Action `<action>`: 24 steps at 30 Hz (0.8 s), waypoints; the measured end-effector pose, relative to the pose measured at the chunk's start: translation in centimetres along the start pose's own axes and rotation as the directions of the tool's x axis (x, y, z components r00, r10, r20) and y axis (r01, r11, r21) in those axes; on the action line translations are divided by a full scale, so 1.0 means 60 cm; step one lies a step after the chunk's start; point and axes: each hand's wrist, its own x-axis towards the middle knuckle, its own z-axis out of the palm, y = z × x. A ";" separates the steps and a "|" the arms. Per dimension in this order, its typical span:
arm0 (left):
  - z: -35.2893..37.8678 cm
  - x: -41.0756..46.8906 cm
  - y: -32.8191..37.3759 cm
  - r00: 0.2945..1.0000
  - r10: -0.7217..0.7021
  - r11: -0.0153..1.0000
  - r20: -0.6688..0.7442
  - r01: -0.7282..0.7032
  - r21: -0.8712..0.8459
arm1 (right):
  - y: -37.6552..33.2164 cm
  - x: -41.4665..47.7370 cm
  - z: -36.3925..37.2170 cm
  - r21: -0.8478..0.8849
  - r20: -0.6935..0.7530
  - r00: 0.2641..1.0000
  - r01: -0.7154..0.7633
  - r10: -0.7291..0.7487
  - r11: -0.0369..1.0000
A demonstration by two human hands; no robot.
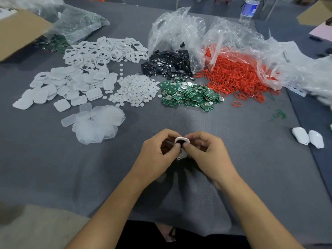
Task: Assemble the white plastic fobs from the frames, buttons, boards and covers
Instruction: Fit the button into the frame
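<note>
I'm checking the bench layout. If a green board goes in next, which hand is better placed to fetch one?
Probably the right hand: the green boards lie ahead and slightly to its side, and the left hand could hold the fob alone. Both hands pinch it now.

The bench (53,159) is plain grey. The frames (106,51), covers (71,83) and round buttons (134,88) are white. The boards (188,95) are green with silver cells, the discs (168,64) are black and silver, and the rings (233,76) are orange-red. The fob (182,140) is white round a black centre. The bottle (248,9) has a blue label. The cardboard (19,31) is brown.
</note>
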 end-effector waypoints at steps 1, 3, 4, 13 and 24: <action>-0.001 0.000 0.000 1.000 -0.006 1.000 0.001 0.006 -0.012 | 0.000 -0.002 0.005 0.023 -0.024 1.000 0.001 0.000 1.000; -0.002 0.000 0.000 1.000 -0.010 1.000 -0.011 0.010 0.003 | 0.003 -0.006 0.014 0.009 -0.067 0.998 0.013 -0.012 1.000; 0.000 0.001 -0.001 1.000 -0.013 1.000 -0.023 0.013 0.023 | 0.005 -0.008 0.016 0.007 -0.082 0.997 0.014 -0.013 1.000; 0.014 0.004 -0.005 0.991 0.071 0.975 -0.111 -0.045 0.216 | 0.010 -0.018 0.020 -0.074 -0.225 0.974 0.006 -0.022 0.997; 0.027 -0.010 -0.002 0.987 0.163 0.892 -0.006 -0.144 0.428 | 0.028 -0.031 0.025 -0.272 -0.339 0.930 0.049 -0.143 0.961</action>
